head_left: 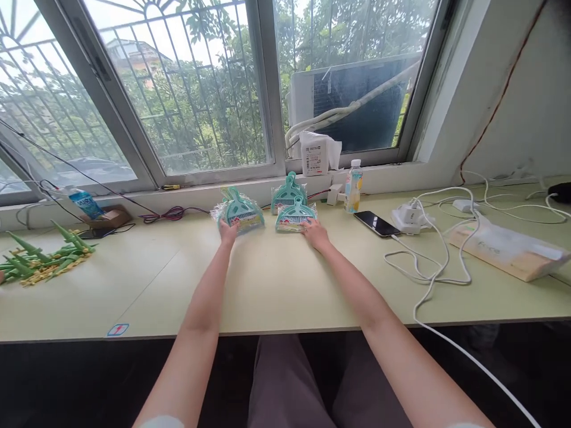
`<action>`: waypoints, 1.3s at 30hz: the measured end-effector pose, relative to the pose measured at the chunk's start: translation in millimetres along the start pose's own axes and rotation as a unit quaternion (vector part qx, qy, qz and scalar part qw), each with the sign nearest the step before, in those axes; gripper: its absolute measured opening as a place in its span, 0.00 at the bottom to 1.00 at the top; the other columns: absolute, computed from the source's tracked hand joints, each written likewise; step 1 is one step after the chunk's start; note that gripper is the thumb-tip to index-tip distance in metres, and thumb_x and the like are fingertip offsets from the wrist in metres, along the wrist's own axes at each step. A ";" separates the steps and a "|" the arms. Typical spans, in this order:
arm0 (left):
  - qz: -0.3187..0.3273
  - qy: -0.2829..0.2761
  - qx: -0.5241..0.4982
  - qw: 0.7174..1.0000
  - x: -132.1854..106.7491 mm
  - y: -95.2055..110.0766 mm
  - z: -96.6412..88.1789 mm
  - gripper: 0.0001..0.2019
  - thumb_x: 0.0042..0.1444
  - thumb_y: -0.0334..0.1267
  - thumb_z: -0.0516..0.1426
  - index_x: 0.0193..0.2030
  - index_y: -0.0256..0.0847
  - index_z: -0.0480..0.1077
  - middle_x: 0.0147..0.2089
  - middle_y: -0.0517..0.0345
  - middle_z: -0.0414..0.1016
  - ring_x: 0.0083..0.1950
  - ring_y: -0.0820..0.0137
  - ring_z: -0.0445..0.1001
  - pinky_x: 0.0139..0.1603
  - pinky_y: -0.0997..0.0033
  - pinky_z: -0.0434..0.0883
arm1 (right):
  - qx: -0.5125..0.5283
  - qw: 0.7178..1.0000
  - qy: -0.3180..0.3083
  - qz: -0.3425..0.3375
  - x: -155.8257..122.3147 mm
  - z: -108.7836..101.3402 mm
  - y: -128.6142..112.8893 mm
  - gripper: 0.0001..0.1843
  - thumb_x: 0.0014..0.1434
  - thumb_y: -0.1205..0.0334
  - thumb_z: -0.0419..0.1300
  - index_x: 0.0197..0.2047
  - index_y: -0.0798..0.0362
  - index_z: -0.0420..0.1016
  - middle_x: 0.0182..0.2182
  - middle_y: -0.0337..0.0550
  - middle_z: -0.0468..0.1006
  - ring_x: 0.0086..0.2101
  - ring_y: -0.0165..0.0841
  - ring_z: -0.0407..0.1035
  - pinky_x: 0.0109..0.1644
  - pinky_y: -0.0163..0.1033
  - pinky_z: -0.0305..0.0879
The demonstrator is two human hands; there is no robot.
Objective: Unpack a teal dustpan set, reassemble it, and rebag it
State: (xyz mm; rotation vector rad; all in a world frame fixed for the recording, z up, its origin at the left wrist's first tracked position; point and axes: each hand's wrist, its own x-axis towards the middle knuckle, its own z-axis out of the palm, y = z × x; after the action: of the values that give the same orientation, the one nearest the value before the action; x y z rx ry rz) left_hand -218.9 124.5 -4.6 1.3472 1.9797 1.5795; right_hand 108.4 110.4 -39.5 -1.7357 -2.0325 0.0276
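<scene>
Both arms reach far across the table. My left hand (228,231) is closed on the lower left edge of a teal dustpan and brush set (243,209) in clear plastic wrapping. More teal plastic shows behind that set; how many lie there I cannot tell. At the middle, my right hand (316,233) grips the lower right corner of another wrapped dustpan and brush set (295,215). Directly behind this one, near the window sill, stands a further teal dustpan set (289,191), partly covered by it.
To the right are a juice bottle (353,186), a phone (377,224), a charger block (409,217), loose white cables (439,278) and a tissue pack (508,246). Tissues (314,154) sit on the sill. Green and yellow pieces (44,255) and a blue bottle (87,202) are left.
</scene>
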 end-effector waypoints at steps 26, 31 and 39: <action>0.349 -0.144 0.364 0.851 -13.4 -1.9 30.0 0.19 0.57 0.30 0.56 0.55 0.46 0.69 0.65 0.44 0.63 0.69 0.56 0.58 0.68 0.49 0.54 | -0.001 0.996 -0.029 -0.084 -59.3 -37.3 42.5 0.21 0.68 0.56 0.50 0.61 0.43 0.70 0.63 0.44 0.66 0.60 0.41 0.59 0.61 0.45 0.60; 0.276 -0.135 0.351 0.885 9.9 -12.7 23.2 0.27 0.53 0.21 0.55 0.59 0.46 0.64 0.70 0.45 0.57 0.71 0.57 0.54 0.69 0.47 0.50 | 0.003 0.996 -0.028 -0.082 -60.3 -37.4 42.8 0.21 0.68 0.57 0.50 0.62 0.44 0.70 0.63 0.44 0.66 0.61 0.41 0.59 0.62 0.45 0.59; 0.231 0.031 0.431 0.872 15.8 -14.9 19.4 0.25 0.55 0.30 0.59 0.60 0.31 0.60 0.61 0.35 0.63 0.66 0.48 0.56 0.63 0.45 0.56 | 0.001 0.996 -0.040 -0.085 -58.9 -37.7 43.9 0.21 0.68 0.57 0.50 0.62 0.45 0.69 0.64 0.46 0.65 0.61 0.42 0.58 0.61 0.46 0.59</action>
State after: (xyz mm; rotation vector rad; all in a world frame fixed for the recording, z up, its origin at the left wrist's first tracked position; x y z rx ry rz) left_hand -221.0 149.3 -19.6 2.2414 2.6949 0.8378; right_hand 168.2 53.5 -38.9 -1.5775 -2.2313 0.0450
